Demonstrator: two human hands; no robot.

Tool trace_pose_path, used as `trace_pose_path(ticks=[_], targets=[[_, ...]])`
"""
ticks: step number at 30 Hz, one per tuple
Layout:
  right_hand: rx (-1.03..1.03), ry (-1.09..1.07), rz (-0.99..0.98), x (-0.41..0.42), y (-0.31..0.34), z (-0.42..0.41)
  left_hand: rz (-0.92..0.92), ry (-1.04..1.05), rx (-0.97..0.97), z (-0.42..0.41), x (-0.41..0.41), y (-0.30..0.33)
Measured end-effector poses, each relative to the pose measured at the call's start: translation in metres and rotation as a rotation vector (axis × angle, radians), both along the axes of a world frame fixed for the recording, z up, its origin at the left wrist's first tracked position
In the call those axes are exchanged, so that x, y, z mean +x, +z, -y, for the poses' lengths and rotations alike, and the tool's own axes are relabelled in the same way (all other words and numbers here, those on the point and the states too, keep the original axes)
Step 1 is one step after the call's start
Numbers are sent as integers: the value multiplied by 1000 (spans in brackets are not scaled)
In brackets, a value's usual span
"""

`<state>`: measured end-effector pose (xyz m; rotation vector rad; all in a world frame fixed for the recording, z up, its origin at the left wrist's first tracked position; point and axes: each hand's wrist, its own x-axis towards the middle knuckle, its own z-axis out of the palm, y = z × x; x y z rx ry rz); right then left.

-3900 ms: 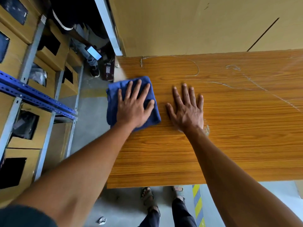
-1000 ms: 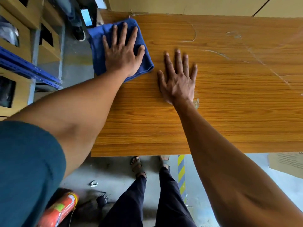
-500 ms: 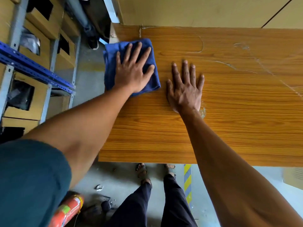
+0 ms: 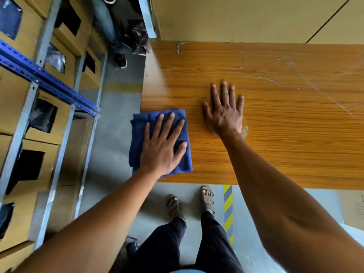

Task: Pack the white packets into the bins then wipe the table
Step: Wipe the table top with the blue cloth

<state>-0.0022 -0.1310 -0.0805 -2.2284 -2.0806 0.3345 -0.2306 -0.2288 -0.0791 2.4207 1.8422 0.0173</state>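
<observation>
One blue cloth [image 4: 140, 134] lies flat under the left hand [image 4: 160, 148].

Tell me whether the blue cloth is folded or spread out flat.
Folded. The blue cloth shows layered edges along its left side under the left hand, which presses it flat on the table.

I see a wood-grain table [image 4: 275, 134], pale scuffs and streaks across its far part. A folded blue cloth [image 4: 137, 134] lies at its near left corner, overhanging the left edge. My left hand [image 4: 161, 148] presses flat on the cloth; my right hand [image 4: 224, 113] rests flat on bare wood just beside it.
</observation>
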Motion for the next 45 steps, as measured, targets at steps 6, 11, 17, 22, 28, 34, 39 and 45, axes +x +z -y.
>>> trace_pose_path(ticks=[6, 11, 17, 22, 28, 34, 39, 45], targets=[[36, 2, 11, -11, -1, 43, 8, -22, 51, -45, -6, 1], [44, 5, 11, -11, -7, 40, 30, 78, 14, -144, -6, 0], [37, -1, 11, -11, -4, 41, 51, 23, 45, -83, -9, -1], [25, 4, 18, -13, 2, 43, -16, -43, -30, 19, -15, 6], [38, -2, 28, -15, -1, 43, 13, 8, 46, -64, -13, 2], [47, -5, 24, -14, -4, 39, 26, 66, 0, -147, -6, 3], [40, -4, 12, -13, -1, 41, 25, -26, 36, -29, -13, 0], [36, -5, 20, -14, 3, 42, -14, -41, 32, -21, -18, 2]])
